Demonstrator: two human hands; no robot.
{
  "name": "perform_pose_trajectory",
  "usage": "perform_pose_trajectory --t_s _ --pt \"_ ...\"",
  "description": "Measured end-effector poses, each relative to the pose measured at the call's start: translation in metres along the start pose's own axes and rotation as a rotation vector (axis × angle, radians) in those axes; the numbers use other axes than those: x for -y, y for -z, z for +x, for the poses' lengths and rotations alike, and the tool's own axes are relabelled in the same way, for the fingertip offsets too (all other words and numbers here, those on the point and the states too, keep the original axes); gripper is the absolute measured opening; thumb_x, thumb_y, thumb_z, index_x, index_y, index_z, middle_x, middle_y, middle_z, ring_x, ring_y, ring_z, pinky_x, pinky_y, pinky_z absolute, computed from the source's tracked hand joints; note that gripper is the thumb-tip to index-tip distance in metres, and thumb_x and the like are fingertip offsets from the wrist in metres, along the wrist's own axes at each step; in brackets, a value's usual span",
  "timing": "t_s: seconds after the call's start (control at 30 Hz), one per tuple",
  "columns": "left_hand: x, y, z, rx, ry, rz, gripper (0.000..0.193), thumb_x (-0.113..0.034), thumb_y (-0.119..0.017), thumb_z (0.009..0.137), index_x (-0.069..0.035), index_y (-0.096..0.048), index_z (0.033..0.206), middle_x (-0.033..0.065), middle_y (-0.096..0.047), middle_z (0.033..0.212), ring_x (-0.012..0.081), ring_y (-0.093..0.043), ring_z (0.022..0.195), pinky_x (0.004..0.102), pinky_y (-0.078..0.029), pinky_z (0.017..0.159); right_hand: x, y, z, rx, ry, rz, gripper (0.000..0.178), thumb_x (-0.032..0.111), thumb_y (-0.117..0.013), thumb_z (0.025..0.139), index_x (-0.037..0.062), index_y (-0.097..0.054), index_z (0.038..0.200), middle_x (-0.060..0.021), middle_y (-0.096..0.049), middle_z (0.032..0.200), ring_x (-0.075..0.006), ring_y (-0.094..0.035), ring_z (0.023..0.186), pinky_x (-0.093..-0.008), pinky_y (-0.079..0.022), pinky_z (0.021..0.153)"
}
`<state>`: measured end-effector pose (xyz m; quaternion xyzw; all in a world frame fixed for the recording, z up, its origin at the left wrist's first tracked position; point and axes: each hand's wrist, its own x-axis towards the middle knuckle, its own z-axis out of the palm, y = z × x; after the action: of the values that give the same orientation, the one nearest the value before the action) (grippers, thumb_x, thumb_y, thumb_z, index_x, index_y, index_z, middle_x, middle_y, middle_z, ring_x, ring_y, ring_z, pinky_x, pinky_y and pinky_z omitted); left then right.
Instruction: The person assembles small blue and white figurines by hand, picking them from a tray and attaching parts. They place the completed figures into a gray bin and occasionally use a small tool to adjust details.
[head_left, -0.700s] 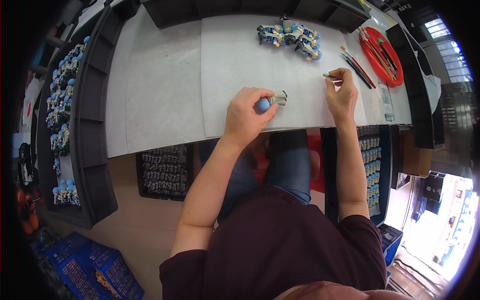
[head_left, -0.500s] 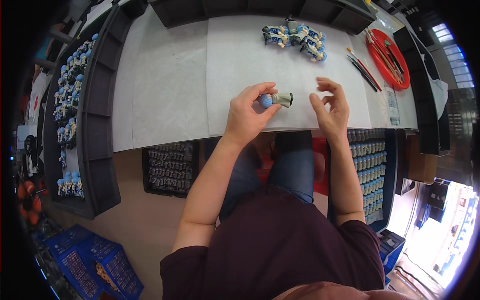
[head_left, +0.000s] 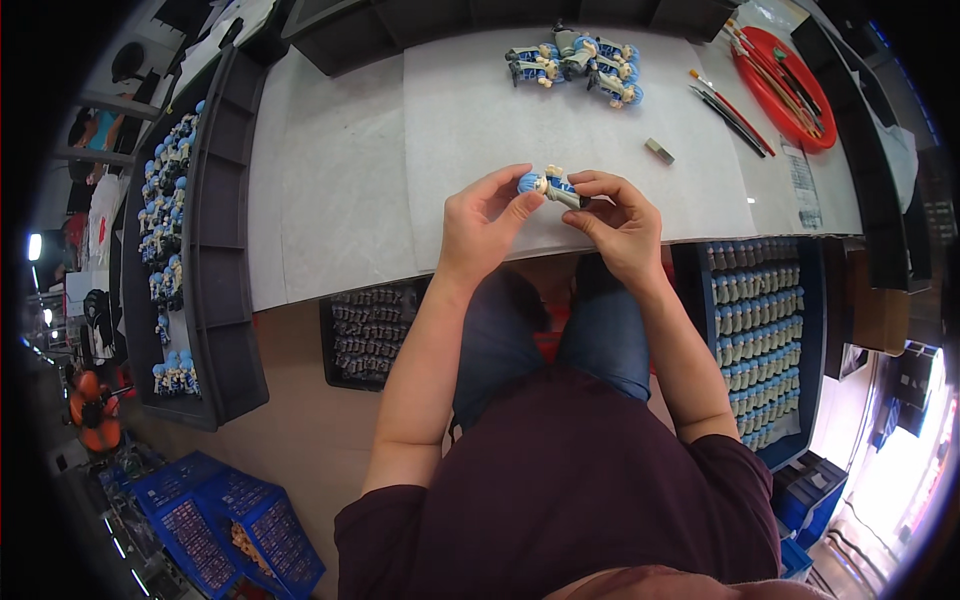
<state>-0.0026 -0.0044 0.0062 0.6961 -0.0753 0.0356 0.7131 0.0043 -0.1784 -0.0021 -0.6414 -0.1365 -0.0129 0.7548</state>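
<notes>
Over the near part of the white-covered table I hold a small figurine (head_left: 556,188) with a blue head, blue-and-white upper body and pale grey lower part. It lies sideways between my two hands. My left hand (head_left: 484,217) grips it at the head, thumb and fingers pinched around it. At the dark feet end, the fingers and thumb of my right hand (head_left: 622,222) close on it. A small grey-green block (head_left: 659,151) lies on the paper beyond my right hand. Farther off, a cluster of similar figurines (head_left: 603,66) lies on the table.
Brushes (head_left: 730,122) lie at the right beside a red tray (head_left: 826,120) holding more brushes. Black bins line the back and the left, the left bin (head_left: 222,250) holding many figurines. Below the table edge stand a crate (head_left: 815,330) of figurine rows and a dark tray (head_left: 352,380).
My right hand has moved left and closed on the feet end of the figurine. The figurine has turned to show its blue-and-white side. The grey-green block now shows on the table.
</notes>
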Motion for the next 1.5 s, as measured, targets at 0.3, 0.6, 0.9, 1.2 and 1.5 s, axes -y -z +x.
perform_pose_trajectory --t_s 0.3,0.6,0.9,1.2,1.5 --pt "-0.004 0.006 0.0 0.006 -0.097 -0.11 0.027 0.011 -0.055 0.076 0.003 -0.058 0.102 0.013 -0.06 0.105 0.0146 -0.057 0.095 0.0258 -0.046 0.082 0.014 -0.001 -0.001 0.039 0.013 -0.144 0.026 0.007 -0.066 0.075 0.0013 -0.059 0.099 -0.0089 -0.06 0.099 -0.0137 -0.057 0.08 -0.0264 -0.048 0.072" --pt "0.009 0.005 0.003 0.11 -0.234 0.105 0.032 -0.003 -0.056 0.081 0.005 -0.05 0.111 0.0219 -0.048 0.122 0.0269 -0.053 0.103 0.0353 -0.043 0.088 0.008 0.035 -0.009 0.038 0.333 -0.154 0.027 -0.001 -0.065 0.07 0.0006 -0.058 0.096 -0.0124 -0.059 0.091 -0.028 -0.057 0.084 -0.0333 -0.046 0.073" --pt "-0.002 -0.011 -0.004 0.092 -0.093 0.317 0.028 -0.001 -0.052 0.083 0.007 -0.053 0.11 0.0102 -0.056 0.109 0.0141 -0.052 0.086 0.0258 -0.042 0.08 0.034 0.248 -0.182 -0.93 0.011 0.077 0.023 0.009 -0.053 0.085 -0.0012 -0.055 0.106 -0.009 -0.06 0.098 -0.0153 -0.06 0.08 -0.0276 -0.049 0.074" --pt "-0.003 -0.018 -0.004 0.106 -0.063 0.442 0.026 -0.001 -0.051 0.084 0.005 -0.054 0.11 0.0083 -0.056 0.108 0.013 -0.051 0.087 0.0257 -0.041 0.083 0.009 0.426 -0.441 -2.033 -0.299 -0.538 0.025 0.015 -0.062 0.08 -0.0017 -0.057 0.097 -0.0116 -0.063 0.082 -0.0151 -0.062 0.061 -0.0238 -0.049 0.053" --pt "0.0 -0.022 -0.005 0.1 -0.057 0.489 0.027 -0.003 -0.053 0.085 0.004 -0.054 0.111 0.0076 -0.056 0.108 0.0138 -0.051 0.089 0.0256 -0.041 0.084 -0.021 0.496 -0.489 -2.094 -0.789 -0.439 0.03 0.027 -0.062 0.08 -0.0008 -0.063 0.091 -0.0121 -0.065 0.074 -0.0142 -0.063 0.059 -0.0268 -0.049 0.053"
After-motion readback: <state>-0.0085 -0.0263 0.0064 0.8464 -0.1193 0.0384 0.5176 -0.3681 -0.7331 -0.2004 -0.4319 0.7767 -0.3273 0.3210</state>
